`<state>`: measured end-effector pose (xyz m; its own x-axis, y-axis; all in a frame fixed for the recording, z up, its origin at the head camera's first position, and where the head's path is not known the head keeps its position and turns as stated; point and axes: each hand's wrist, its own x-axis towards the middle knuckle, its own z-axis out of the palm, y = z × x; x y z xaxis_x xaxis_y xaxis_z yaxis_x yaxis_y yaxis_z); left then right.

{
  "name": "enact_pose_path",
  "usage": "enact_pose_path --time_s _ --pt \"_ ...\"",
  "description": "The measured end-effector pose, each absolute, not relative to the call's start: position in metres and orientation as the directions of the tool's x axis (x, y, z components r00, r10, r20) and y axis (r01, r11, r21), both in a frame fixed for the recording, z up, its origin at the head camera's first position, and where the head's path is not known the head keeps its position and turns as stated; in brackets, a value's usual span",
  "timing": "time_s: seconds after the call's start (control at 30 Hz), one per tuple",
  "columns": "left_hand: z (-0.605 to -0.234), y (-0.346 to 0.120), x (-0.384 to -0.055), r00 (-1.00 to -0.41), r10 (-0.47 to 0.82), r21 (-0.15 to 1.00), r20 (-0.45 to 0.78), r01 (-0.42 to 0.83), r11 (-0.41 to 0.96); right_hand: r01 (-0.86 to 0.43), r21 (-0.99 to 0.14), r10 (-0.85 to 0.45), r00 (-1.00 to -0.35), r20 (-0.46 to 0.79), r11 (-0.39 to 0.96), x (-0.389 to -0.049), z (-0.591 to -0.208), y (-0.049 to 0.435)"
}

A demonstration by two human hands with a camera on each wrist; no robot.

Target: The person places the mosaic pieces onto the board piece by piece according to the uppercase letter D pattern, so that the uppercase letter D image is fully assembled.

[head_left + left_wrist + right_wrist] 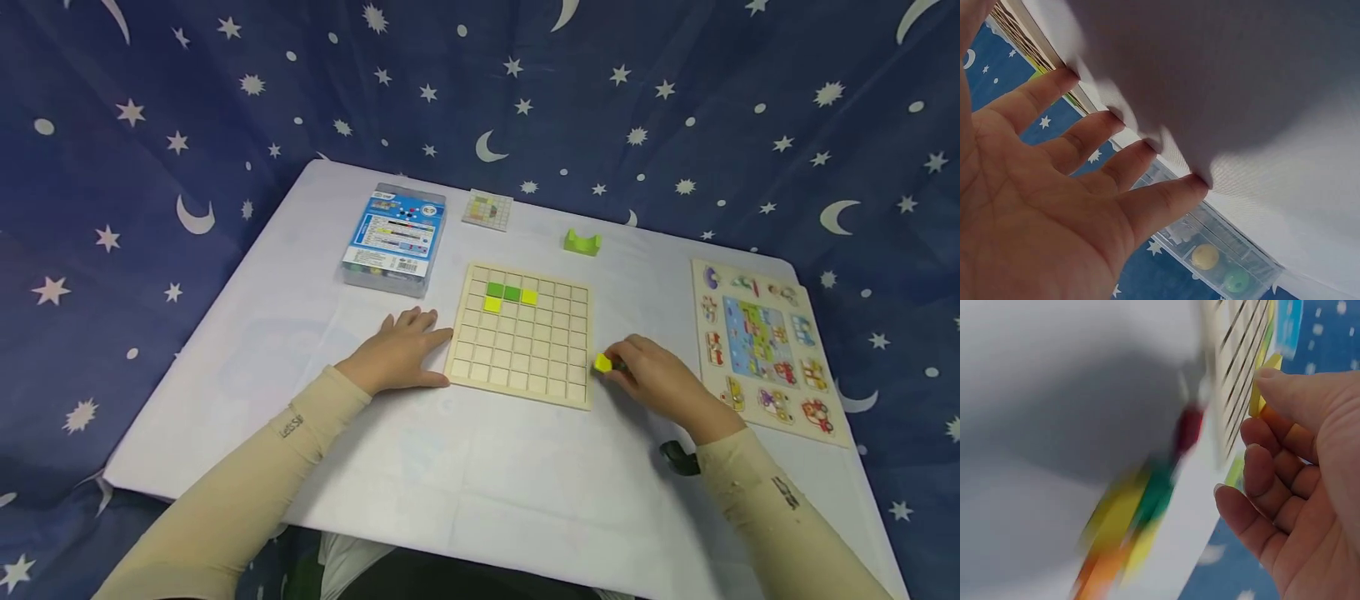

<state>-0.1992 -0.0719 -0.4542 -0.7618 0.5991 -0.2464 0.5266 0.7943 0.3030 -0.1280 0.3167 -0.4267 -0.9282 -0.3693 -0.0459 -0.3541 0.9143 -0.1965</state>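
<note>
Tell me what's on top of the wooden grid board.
The grid board holds two green tiles and two yellow tiles, toward its far edge. Whatever lies under those tiles is covered and cannot be seen.

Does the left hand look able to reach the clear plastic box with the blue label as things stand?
Probably yes: the left hand holds nothing and lies near the clear plastic box, with only white tablecloth visible between them.
</note>
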Motion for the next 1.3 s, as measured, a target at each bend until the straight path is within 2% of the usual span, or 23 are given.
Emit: enact_pose_path --time_s 0.13,0.27,0.5,0.73,1.0,1.17,1.3 --pt "-0.454 -0.072 -0.199 -0.761 0.599 0.305 -0.251 0.525 0.795 -0.43 -0.202 -0.446 -0.894 -0.044 0.88 -0.157 -0.431 0.268" --pt "-0.455 -0.072 -0.199 -0.762 0.599 0.31 -0.246 0.523 0.794 -0.462 -0.155 -0.473 -0.88 -0.041 0.873 -0.185 -0.435 0.227" --pt "-0.456 -0.071 -0.198 -0.759 0.598 0.317 -0.259 0.517 0.795 -0.507 -0.066 -0.507 -0.862 0.011 0.86 -0.211 -0.446 0.188" --pt "-0.455 -0.073 -0.198 -0.76 0.599 0.311 -0.252 0.523 0.794 -0.515 -0.05 -0.513 -0.857 0.045 0.856 -0.216 -0.45 0.176" --pt "-0.454 -0.074 -0.199 -0.76 0.598 0.311 -0.255 0.521 0.795 -0.48 -0.098 -0.479 -0.877 0.035 0.872 -0.218 -0.449 0.169" --pt "-0.453 -0.072 -0.197 -0.761 0.597 0.315 -0.255 0.519 0.795 -0.46 -0.128 -0.459 -0.888 0.039 0.879 -0.213 -0.446 0.181" --pt "-0.452 -0.073 -0.196 -0.765 0.588 0.314 -0.261 0.509 0.801 -0.436 -0.148 -0.431 -0.9 0.065 0.888 -0.203 -0.442 0.209"
